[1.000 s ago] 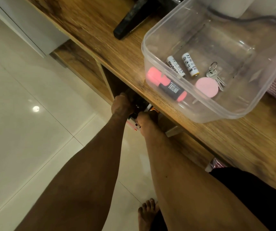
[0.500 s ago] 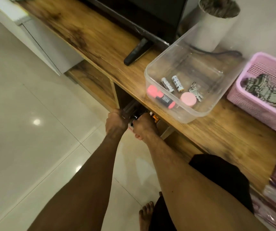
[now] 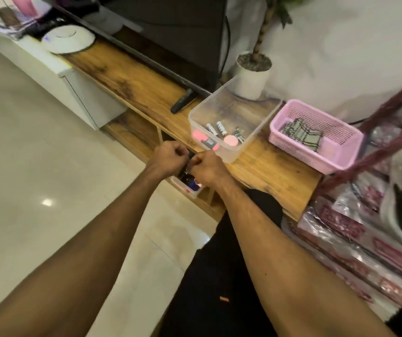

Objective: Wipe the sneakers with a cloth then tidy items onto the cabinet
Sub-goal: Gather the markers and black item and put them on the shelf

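Left grip [image 3: 168, 154] and right grip [image 3: 206, 166] — fingers curled, nearly touching at the cabinet [image 3: 132, 80] front edge; cannot tell if they clamp anything. Checked cloth [image 3: 302, 135] lies in pink basket [image 3: 316, 159] on the cabinet — beside clear tub [image 3: 230, 154].

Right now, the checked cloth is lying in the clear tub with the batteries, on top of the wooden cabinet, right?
Not quite. The head view shows the checked cloth lying in the pink basket, beside the clear tub that holds the batteries; both stand on the wooden cabinet.
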Motion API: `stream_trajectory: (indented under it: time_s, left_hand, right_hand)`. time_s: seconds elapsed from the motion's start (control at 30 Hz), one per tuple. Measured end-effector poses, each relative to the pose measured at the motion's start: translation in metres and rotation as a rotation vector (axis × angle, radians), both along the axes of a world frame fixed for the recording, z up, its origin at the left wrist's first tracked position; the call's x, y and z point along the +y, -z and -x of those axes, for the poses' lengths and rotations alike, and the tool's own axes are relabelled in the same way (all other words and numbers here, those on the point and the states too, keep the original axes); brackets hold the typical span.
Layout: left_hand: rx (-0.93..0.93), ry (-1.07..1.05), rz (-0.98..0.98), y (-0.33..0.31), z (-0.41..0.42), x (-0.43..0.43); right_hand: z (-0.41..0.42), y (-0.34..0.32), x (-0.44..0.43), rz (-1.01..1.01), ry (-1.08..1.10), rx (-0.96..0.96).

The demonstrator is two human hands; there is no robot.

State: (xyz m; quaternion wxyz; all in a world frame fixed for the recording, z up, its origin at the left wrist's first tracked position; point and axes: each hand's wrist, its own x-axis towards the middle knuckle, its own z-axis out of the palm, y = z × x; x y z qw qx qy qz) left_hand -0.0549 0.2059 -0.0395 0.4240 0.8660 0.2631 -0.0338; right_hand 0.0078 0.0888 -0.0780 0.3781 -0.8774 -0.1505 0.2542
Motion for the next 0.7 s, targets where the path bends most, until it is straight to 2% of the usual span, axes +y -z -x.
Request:
stream_trajectory:
  time_s: [0.3, 0.43, 0.53, 0.7]
  left_hand:
    - [-0.118, 0.258, -0.208, -0.087, 0.009, -0.075]
    - [-0.13, 0.346, -0.291, -0.107, 0.012, -0.124]
    - [-0.148, 0.399, -0.358, -0.113, 0.016, -0.164]
    - [-0.284, 0.464, -0.467, -0.125, 0.022, -0.23]
  right_hand:
    - [0.028, -0.099, -0.095, -0.144, 0.09, -0.161]
    - [0.04, -0.117, -0.157, -0.116, 0.178, -0.222]
    - [0.052, -0.126, -0.201, -0.022, 0.24, -0.304]
    - [0.072, -0.147, -0.266, 0.091, 0.343, -0.427]
